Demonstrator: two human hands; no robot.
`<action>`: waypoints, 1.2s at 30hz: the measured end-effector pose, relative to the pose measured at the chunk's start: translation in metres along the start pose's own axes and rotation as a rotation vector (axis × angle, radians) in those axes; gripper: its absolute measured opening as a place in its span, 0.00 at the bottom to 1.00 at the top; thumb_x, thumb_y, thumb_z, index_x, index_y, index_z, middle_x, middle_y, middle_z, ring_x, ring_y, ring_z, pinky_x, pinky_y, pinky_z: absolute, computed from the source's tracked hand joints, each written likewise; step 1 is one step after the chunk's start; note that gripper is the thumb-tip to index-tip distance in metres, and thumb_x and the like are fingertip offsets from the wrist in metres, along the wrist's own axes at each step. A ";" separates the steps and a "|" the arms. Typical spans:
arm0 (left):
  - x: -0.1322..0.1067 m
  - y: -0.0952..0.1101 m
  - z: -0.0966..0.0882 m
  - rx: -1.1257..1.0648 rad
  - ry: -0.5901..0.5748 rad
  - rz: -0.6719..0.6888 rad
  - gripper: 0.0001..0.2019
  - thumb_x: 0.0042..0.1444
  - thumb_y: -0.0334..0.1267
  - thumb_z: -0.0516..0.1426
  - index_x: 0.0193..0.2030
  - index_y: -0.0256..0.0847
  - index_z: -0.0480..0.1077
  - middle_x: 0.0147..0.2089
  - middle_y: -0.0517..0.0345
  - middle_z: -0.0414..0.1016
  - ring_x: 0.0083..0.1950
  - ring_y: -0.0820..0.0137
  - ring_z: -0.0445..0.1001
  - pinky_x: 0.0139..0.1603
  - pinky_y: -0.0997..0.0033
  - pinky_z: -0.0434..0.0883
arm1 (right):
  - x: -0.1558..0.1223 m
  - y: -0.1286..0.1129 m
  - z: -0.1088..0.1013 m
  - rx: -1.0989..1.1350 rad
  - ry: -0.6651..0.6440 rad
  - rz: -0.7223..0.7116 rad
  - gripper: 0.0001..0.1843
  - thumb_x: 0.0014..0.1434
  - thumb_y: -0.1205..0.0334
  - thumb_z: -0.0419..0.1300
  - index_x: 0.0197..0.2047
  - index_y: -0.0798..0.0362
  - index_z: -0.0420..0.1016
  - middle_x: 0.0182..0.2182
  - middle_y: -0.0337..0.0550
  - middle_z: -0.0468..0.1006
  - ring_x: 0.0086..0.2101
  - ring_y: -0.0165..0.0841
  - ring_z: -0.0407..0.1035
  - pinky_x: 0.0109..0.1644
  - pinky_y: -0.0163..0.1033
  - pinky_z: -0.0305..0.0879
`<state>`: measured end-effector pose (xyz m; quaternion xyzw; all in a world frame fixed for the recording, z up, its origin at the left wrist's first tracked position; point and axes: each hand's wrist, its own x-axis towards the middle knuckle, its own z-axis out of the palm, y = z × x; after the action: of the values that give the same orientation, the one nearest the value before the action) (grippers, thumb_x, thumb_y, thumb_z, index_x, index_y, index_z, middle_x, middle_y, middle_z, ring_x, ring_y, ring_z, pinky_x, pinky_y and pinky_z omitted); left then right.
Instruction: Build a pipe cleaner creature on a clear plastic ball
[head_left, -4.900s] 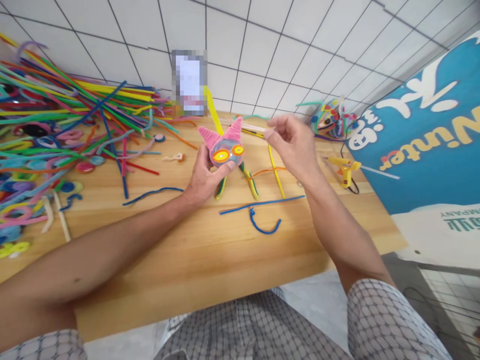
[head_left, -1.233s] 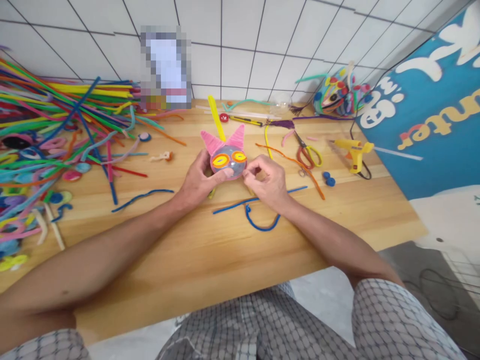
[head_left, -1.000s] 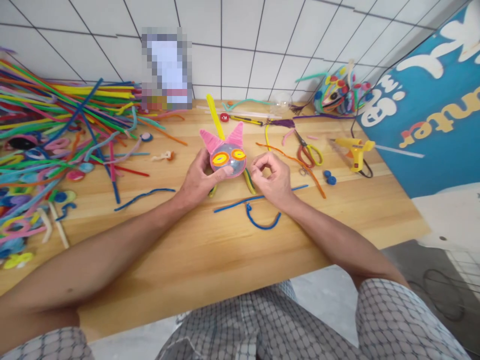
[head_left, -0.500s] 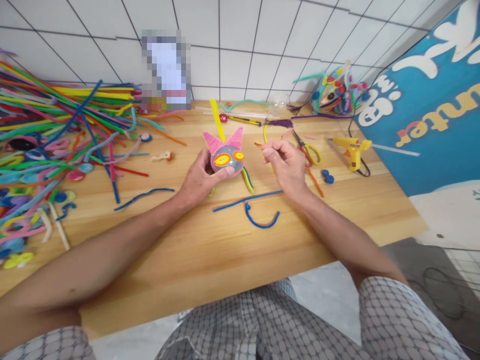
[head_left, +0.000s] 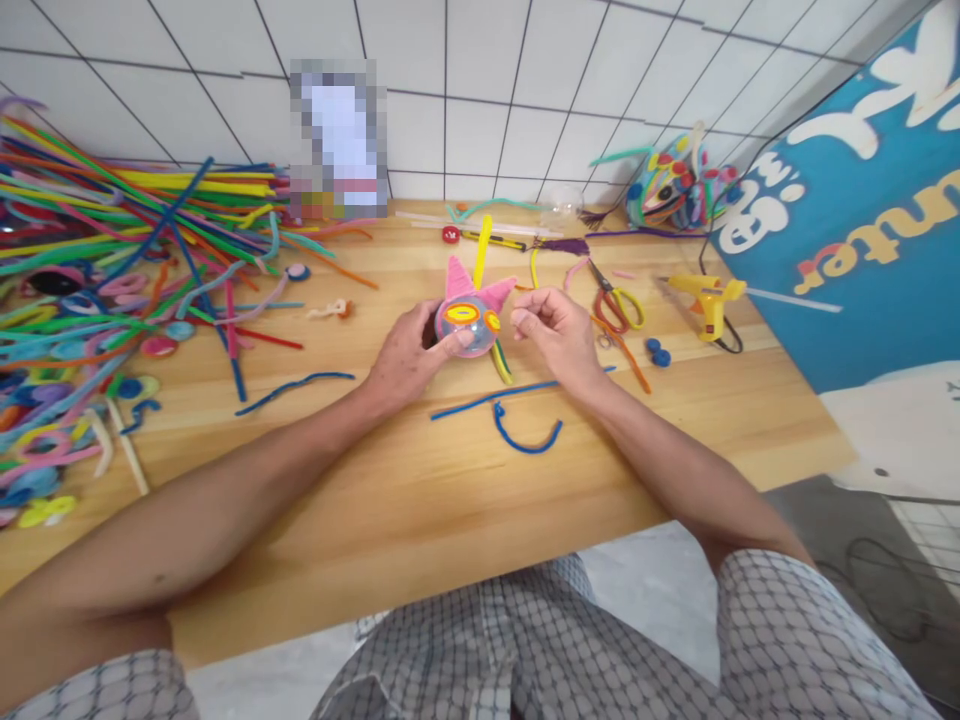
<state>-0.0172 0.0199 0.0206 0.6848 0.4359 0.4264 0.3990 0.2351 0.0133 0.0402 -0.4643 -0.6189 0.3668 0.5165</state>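
Observation:
My left hand [head_left: 420, 350] grips a clear ball [head_left: 472, 340] made up as an animal head, its thumb across the front. Two pink pipe-cleaner ears [head_left: 459, 280] stand on top, and yellow-and-orange eyes [head_left: 461, 313] sit on its face. My right hand [head_left: 551, 330] is pinched just right of the ball; whatever its fingertips hold, if anything, is too small to make out. A yellow strip [head_left: 482, 250] shows behind the ears, and a green-and-yellow pipe cleaner [head_left: 502, 362] below the ball. On the table nearby lie a straight blue pipe cleaner [head_left: 480, 400] and a curved blue one [head_left: 529, 448].
Many coloured pipe cleaners [head_left: 150, 200] are heaped at the left. Scissors [head_left: 619, 305], blue buttons [head_left: 657, 352] and a yellow glue gun [head_left: 705, 295] with its cord lie at the right. A cutter knife [head_left: 495, 240] and a decorated ball [head_left: 667, 190] are near the tiled wall.
The ball in my left hand has shifted slightly right and tilted clockwise. My right hand has come a little closer to it, still pinched. The view has shifted slightly.

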 end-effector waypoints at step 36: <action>0.007 -0.011 0.003 -0.295 0.053 0.008 0.36 0.57 0.73 0.73 0.59 0.49 0.76 0.61 0.50 0.86 0.62 0.52 0.85 0.66 0.47 0.82 | -0.016 0.010 0.011 -0.292 -0.072 -0.178 0.34 0.68 0.35 0.75 0.67 0.44 0.77 0.49 0.44 0.84 0.41 0.38 0.78 0.50 0.47 0.81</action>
<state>-0.0157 0.0289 0.0117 0.6090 0.3761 0.5053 0.4821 0.2265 0.0015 0.0241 -0.4642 -0.7224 0.2422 0.4516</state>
